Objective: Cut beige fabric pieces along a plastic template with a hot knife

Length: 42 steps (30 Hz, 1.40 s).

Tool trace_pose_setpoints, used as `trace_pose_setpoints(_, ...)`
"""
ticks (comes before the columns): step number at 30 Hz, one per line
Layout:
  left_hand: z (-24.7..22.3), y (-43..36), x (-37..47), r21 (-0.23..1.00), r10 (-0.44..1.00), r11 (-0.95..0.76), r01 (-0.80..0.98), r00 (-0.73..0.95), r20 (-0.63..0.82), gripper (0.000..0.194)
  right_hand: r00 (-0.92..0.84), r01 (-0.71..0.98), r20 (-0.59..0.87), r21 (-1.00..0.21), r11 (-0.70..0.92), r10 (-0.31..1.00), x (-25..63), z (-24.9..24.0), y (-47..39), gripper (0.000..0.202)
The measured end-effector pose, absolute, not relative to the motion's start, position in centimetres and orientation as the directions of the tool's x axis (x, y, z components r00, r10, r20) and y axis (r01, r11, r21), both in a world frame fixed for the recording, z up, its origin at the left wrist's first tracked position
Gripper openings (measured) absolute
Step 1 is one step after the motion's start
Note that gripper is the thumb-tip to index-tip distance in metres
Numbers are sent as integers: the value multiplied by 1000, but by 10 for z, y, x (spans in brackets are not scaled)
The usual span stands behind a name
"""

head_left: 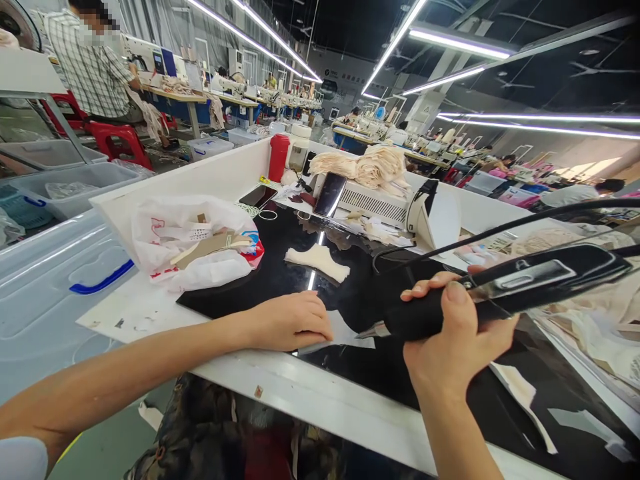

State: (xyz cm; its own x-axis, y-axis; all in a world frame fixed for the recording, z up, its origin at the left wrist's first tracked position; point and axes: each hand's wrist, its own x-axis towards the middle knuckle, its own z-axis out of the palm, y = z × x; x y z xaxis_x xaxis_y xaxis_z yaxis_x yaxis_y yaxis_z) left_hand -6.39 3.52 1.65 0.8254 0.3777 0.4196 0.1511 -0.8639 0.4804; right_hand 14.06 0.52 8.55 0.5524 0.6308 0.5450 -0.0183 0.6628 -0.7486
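Note:
My right hand (460, 333) is wrapped round a black corded hand tool (520, 283) with a pointed metal tip. The tip is at the right part of a thin white piece (347, 331) on the glossy black work surface (240, 287). My left hand (290, 322) lies palm down on the left end of that piece, fingers together and slightly bent, pressing it at the near edge. Beyond my hands lies a cream cut fabric piece (320, 261). More cream pieces (523, 393) lie to the right of my right wrist.
A white plastic bag (195, 243) of cut pieces stands at the left. Behind are a phone (258, 196), a red cup (278, 158) and stacked cream fabric (363, 167). The tool's cable (525, 220) runs right. A seated person (93, 73) is at the far left.

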Motion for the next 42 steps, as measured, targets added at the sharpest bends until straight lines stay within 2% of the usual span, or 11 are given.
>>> trace_pose_setpoints(6,16,35,-64,479,371,-866,142,824,427,18,482,-95,527,-763,640,700,118,82,-4,42)
trace_pose_setpoints(15,14,36,-64,444,348,-886,132,823,449,14,467,-64,543,-766,640,698,121,76,-5,42)
trace_pose_setpoints(21,20,35,-64,504,378,-853,137,829,413,15,438,-18,586,-752,659,682,125,74,0,38)
trace_pose_setpoints(26,20,36,-64,553,401,-823,128,821,406,17,474,-16,566,-760,650,674,131,76,4,37)
trace_pose_setpoints(35,20,35,-65,565,406,-813,137,829,384,28,462,-122,525,-761,637,715,117,82,-9,41)
trace_pose_setpoints(42,22,35,-65,565,406,-813,144,835,372,28,457,-105,527,-768,632,717,116,77,-9,40)
